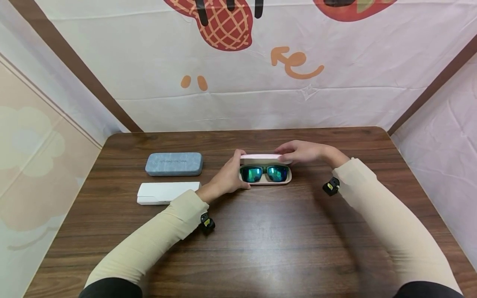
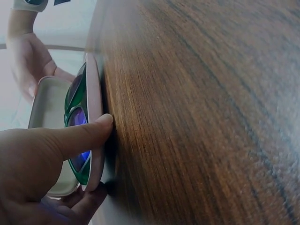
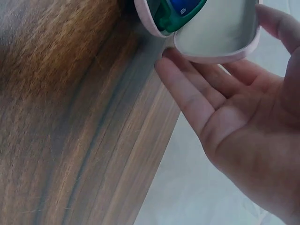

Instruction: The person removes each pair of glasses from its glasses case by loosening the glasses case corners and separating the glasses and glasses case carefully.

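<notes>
Head view, working from the left. Pale cloth (image 1: pixel 41 165) with a faded flower print hangs beside the brown wood desk (image 1: pixel 275 244). On the desk's left half, two closed cases: a blue case (image 1: pixel 174 164) set farther back, and a white case (image 1: pixel 160 193) just in front of it, apart from it, its right end partly hidden by the left wrist.

Next, the left sleeve (image 1: pixel 152 238), cream, with a small black camera (image 1: pixel 207 224) at the cuff. Left hand (image 1: pixel 227 176) has a firm grip on the left end of a pink case (image 1: pixel 268 183): thumb along the front edge, fingers round the back. Left wrist view confirms the thumb crossing over the rim.

Pink case sits on the desk, right of the other two, near the middle. Lid (image 1: pixel 257 159) raised at the back, pale lining showing. Sunglasses (image 1: pixel 277 173) lie inside the base, green frame, mirrored blue-green lenses facing up.

Right hand (image 1: pixel 305 152) is at the lid's right end; its grip is closed on the lid, thumb at the edge, fingers behind the outer side, as seen from the right wrist.

Farthest right: right sleeve (image 1: pixel 391 223), also cream, with a second camera (image 1: pixel 331 186) at its cuff.
</notes>
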Tool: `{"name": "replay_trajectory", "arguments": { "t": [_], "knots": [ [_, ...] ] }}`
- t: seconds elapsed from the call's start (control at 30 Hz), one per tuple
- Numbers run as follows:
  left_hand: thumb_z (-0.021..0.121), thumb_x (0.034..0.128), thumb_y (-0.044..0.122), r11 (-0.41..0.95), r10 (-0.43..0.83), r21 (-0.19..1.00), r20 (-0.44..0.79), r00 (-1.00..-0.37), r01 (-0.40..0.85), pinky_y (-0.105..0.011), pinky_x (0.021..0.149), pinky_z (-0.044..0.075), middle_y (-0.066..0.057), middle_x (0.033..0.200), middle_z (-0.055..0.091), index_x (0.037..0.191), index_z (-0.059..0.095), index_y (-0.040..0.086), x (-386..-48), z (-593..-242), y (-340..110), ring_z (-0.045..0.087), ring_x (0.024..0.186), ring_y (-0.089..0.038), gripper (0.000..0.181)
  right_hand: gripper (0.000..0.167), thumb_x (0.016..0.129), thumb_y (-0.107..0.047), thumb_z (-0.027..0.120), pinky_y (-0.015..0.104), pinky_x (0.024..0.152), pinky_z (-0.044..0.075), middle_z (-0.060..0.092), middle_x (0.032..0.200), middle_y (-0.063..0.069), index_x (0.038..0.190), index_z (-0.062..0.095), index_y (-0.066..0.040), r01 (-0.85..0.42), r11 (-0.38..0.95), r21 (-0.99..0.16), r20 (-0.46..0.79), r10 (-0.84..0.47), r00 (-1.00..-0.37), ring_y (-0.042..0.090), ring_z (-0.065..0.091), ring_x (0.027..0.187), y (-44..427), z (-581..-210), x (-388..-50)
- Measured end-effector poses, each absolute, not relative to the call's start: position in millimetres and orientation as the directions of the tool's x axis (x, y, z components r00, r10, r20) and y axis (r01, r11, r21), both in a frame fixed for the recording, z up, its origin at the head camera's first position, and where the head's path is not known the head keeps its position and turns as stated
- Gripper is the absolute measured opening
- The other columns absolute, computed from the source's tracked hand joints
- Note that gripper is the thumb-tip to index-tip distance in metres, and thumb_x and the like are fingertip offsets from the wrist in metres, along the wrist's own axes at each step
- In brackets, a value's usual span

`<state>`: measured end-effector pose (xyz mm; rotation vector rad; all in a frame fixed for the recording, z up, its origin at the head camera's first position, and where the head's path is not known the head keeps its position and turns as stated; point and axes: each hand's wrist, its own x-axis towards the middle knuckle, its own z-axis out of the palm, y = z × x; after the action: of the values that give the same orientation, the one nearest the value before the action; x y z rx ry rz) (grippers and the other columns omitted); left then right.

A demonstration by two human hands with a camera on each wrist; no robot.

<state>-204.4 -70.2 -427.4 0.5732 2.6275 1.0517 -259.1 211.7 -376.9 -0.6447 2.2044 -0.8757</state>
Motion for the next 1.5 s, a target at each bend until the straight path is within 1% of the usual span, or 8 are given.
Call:
{"name": "replay_trajectory", "arguments": {
  "t": [0.17,0.3,0.43,0.6,0.83,1.03,1.23,1.5],
  "knots": [
    [0.090,0.0769,0.007,0.668,0.442,0.699,-0.096,-0.892,0.255,-0.045,0.110,0.042,-0.017,0.142,0.049,0.143,0.027,0.011,-204.3,-426.9,-69.8,0.048,0.135,-0.029,0.092,0.056,0.105,-0.031,0.057,0.054,0.112,0.037,0.052,0.146,0.020,0.149,0.047,0.001,-0.276,0.682,-0.678,-0.360,-0.635,-0.683,0.032,0.050,0.132,209.9,-372.9,-254.1],
    [0.091,0.0765,0.007,0.667,0.441,0.700,-0.095,-0.892,0.255,-0.045,0.110,0.042,-0.017,0.142,0.048,0.142,0.027,0.010,-204.4,-427.2,-69.7,0.048,0.135,-0.029,0.092,0.061,0.105,-0.037,0.057,0.055,0.115,0.031,0.047,0.152,0.020,0.152,0.044,0.000,-0.300,0.689,-0.660,-0.342,-0.631,-0.697,0.035,0.042,0.141,209.4,-372.1,-250.1],
    [0.091,0.0766,0.007,0.668,0.440,0.699,-0.094,-0.893,0.255,-0.045,0.110,0.041,-0.017,0.142,0.048,0.142,0.027,0.011,-204.7,-427.6,-69.7,0.048,0.135,-0.028,0.091,0.067,0.105,-0.041,0.055,0.056,0.119,0.023,0.031,0.163,0.019,0.157,0.036,-0.002,-0.304,0.683,-0.665,-0.321,-0.628,-0.708,0.036,0.026,0.151,209.3,-372.9,-245.6],
    [0.091,0.0766,0.007,0.671,0.438,0.698,-0.098,-0.894,0.252,-0.045,0.111,0.041,-0.016,0.142,0.049,0.142,0.028,0.011,-204.4,-428.0,-69.6,0.048,0.135,-0.027,0.091,0.074,0.106,-0.042,0.053,0.057,0.120,0.017,0.009,0.168,0.020,0.162,0.022,-0.005,-0.324,0.676,-0.662,-0.279,-0.623,-0.730,0.037,0.009,0.154,208.5,-376.4,-240.5],
    [0.091,0.0762,0.006,0.660,0.441,0.707,-0.091,-0.893,0.254,-0.044,0.112,0.040,-0.016,0.142,0.049,0.141,0.028,0.011,-205.0,-428.9,-69.6,0.048,0.135,-0.028,0.090,0.077,0.107,-0.042,0.052,0.064,0.119,0.010,-0.004,0.169,0.020,0.165,0.010,-0.014,-0.366,0.708,-0.604,-0.255,-0.607,-0.753,0.042,-0.004,0.154,204.4,-378.3,-231.7],
    [0.091,0.0761,0.006,0.656,0.445,0.708,-0.083,-0.891,0.261,-0.045,0.112,0.040,-0.016,0.141,0.050,0.141,0.028,0.010,-205.7,-428.9,-69.5,0.049,0.134,-0.028,0.090,0.083,0.104,-0.048,0.054,0.066,0.118,0.005,-0.006,0.169,0.020,0.165,0.007,-0.016,-0.459,0.742,-0.488,-0.188,-0.603,-0.775,0.038,-0.006,0.155,199.7,-382.6,-222.4],
    [0.091,0.0757,0.007,0.661,0.446,0.701,-0.081,-0.891,0.268,-0.046,0.111,0.040,-0.017,0.141,0.050,0.141,0.028,0.010,-205.3,-427.7,-69.4,0.049,0.134,-0.029,0.091,0.087,0.103,-0.051,0.055,0.066,0.118,-0.003,-0.010,0.169,0.017,0.165,0.005,-0.017,-0.536,0.743,-0.401,-0.135,-0.626,-0.768,0.035,-0.010,0.155,194.2,-386.6,-213.4],
    [0.091,0.0754,0.007,0.659,0.447,0.701,-0.075,-0.892,0.271,-0.045,0.111,0.040,-0.016,0.140,0.051,0.141,0.029,0.010,-205.7,-429.1,-70.1,0.050,0.133,-0.028,0.091,0.087,0.102,-0.052,0.055,0.067,0.117,0.000,-0.010,0.169,0.016,0.165,0.006,-0.019,-0.604,0.732,-0.315,-0.083,-0.655,-0.751,0.033,-0.011,0.155,192.3,-390.0,-204.4]
  ]
}}
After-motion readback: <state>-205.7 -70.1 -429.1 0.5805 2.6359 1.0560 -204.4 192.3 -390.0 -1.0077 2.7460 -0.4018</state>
